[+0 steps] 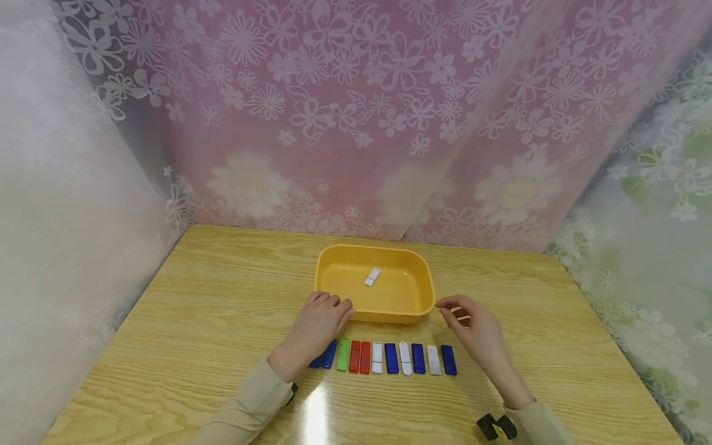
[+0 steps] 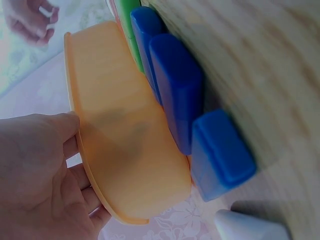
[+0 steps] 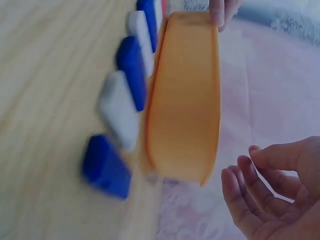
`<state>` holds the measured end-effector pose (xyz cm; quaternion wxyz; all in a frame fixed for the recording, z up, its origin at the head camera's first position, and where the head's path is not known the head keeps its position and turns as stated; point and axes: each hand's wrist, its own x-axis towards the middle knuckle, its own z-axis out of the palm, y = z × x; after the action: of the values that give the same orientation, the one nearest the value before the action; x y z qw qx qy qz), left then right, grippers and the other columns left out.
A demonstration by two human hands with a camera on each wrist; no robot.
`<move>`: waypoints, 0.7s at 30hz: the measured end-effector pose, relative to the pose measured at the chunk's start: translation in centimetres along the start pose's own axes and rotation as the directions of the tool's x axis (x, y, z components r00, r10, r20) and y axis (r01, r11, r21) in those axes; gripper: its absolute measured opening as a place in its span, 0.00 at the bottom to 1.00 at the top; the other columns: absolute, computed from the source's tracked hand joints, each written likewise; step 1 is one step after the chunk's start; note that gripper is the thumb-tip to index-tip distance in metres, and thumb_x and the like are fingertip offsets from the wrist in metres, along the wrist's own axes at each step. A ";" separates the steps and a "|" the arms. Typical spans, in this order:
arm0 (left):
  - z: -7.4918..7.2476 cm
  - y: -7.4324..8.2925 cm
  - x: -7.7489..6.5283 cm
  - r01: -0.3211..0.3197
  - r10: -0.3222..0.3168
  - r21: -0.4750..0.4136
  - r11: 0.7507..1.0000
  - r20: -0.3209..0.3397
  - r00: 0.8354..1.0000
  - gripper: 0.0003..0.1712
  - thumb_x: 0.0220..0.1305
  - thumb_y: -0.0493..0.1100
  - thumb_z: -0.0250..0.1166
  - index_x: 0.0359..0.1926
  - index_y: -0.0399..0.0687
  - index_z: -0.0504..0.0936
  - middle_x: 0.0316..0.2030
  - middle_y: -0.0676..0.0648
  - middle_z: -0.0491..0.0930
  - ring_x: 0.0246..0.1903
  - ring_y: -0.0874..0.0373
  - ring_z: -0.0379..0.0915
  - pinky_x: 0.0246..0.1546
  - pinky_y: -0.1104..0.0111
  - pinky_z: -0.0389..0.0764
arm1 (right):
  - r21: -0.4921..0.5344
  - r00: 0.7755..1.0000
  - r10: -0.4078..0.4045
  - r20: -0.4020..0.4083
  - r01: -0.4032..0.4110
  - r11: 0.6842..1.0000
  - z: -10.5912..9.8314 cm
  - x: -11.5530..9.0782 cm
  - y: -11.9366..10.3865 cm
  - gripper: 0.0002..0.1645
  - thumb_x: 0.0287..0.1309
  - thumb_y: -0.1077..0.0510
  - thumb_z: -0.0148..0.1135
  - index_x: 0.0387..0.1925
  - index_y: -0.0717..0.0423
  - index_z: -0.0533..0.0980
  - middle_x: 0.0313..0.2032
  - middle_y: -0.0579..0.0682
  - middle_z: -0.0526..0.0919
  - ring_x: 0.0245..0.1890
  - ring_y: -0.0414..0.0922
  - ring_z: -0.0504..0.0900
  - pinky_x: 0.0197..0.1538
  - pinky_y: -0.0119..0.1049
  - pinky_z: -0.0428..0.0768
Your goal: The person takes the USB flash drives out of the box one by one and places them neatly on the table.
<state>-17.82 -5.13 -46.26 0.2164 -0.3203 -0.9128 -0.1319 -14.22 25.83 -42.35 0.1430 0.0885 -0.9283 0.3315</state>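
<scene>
A yellow plastic tub (image 1: 384,317) stands on the table with one white USB stick (image 1: 372,277) lying inside. At its front left my left hand (image 1: 314,330) grips the rim, as the left wrist view also shows. My right hand (image 1: 479,334) is beside the front right corner, thumb and fingers loosely bent. Nothing is between them, and in the right wrist view a gap separates them from the tub wall (image 3: 185,100). Before the tub lies a row of USB sticks, among them a green one (image 1: 343,355), a red one (image 1: 365,357) and a dark blue one (image 1: 449,360). My left hand hides part of the row's left end.
The wood-grain table (image 1: 222,296) reaches back to a pink flowered curtain (image 1: 356,123). Pale curtains (image 1: 639,247) hang at both sides. A black wrist strap (image 1: 495,426) shows by the right sleeve.
</scene>
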 end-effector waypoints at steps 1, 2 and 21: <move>0.0 0.0 0.0 0.000 0.000 0.000 1.000 -0.001 1.000 0.11 0.76 0.48 0.59 0.34 0.51 0.79 0.25 0.52 0.77 0.30 0.55 0.74 0.48 0.60 0.76 | 0.001 1.000 -0.016 -0.010 0.016 1.000 0.2 0.4 -0.4 0.07 0.67 0.63 0.65 0.45 0.55 0.83 0.41 0.51 0.87 0.36 0.48 0.86 0.38 0.35 0.84; 0.0 0.0 0.0 0.000 0.000 0.000 1.000 -0.001 1.000 0.11 0.76 0.48 0.59 0.34 0.51 0.79 0.25 0.52 0.77 0.30 0.55 0.74 0.48 0.60 0.77 | -0.003 0.999 -0.029 -0.016 0.029 1.000 0.5 0.8 -0.7 0.07 0.66 0.63 0.65 0.45 0.55 0.83 0.41 0.52 0.87 0.36 0.48 0.86 0.38 0.35 0.84; -0.1 0.0 0.0 0.016 -0.016 0.001 1.000 0.031 0.999 0.11 0.76 0.48 0.58 0.36 0.51 0.80 0.25 0.52 0.78 0.30 0.55 0.73 0.50 0.60 0.76 | -0.217 0.970 -0.006 0.242 0.061 0.974 7.3 11.8 -3.9 0.14 0.64 0.59 0.68 0.48 0.64 0.83 0.38 0.56 0.88 0.37 0.53 0.86 0.46 0.48 0.82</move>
<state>-17.84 -5.17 -46.20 0.2014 -0.3147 -0.9187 -0.1284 -25.79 17.35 -41.57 0.0442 0.1272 -0.9684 0.2099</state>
